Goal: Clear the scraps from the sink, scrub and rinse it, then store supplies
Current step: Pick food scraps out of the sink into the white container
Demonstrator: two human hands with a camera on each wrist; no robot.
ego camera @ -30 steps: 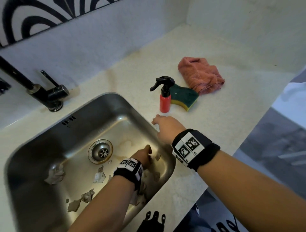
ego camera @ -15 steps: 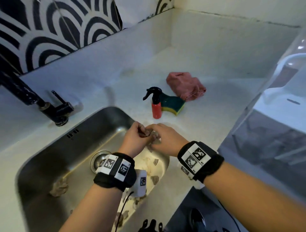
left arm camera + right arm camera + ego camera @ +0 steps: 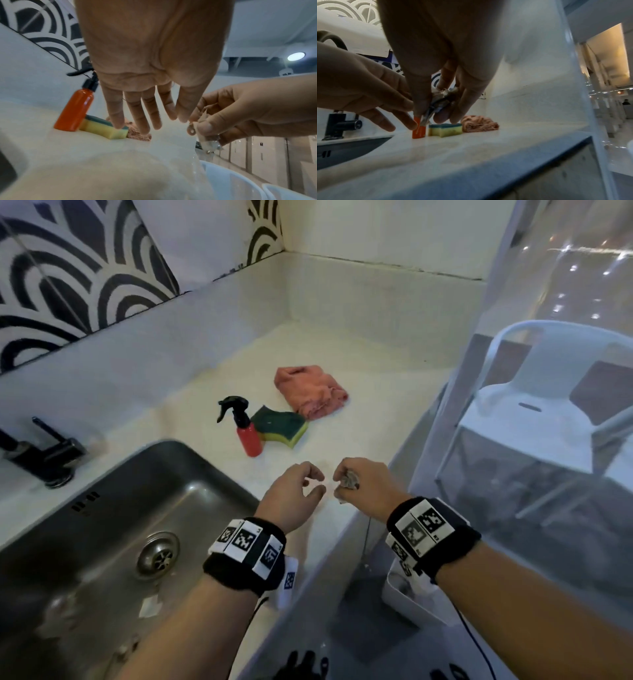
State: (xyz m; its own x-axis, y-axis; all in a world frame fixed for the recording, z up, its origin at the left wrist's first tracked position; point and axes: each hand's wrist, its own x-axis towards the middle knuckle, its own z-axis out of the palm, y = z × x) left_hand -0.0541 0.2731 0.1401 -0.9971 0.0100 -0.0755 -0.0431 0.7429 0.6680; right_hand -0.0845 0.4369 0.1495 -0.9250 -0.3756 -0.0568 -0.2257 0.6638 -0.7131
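My right hand (image 3: 346,479) pinches a wad of wet scraps (image 3: 348,483) above the counter's front edge; the same scraps (image 3: 205,129) and scraps (image 3: 441,99) show in both wrist views. My left hand (image 3: 313,484) hovers just left of it, fingers straight and relaxed, holding nothing, as the left hand (image 3: 147,117) shows in its wrist view. The steel sink (image 3: 113,529) lies at the lower left with pale scraps (image 3: 149,606) on its floor near the drain (image 3: 159,556). A red spray bottle (image 3: 248,434), a green-yellow sponge (image 3: 282,429) and a pink cloth (image 3: 310,392) sit on the counter beyond.
A black faucet (image 3: 44,457) stands behind the sink. A white bin (image 3: 411,601) sits below the counter edge under my right wrist. A clear partition (image 3: 479,371) bounds the counter's right side, with a white chair (image 3: 534,405) behind it.
My left hand came up out of the sink and passed scraps to my right hand. Both hands moved right over the counter edge; the left hand has let go.
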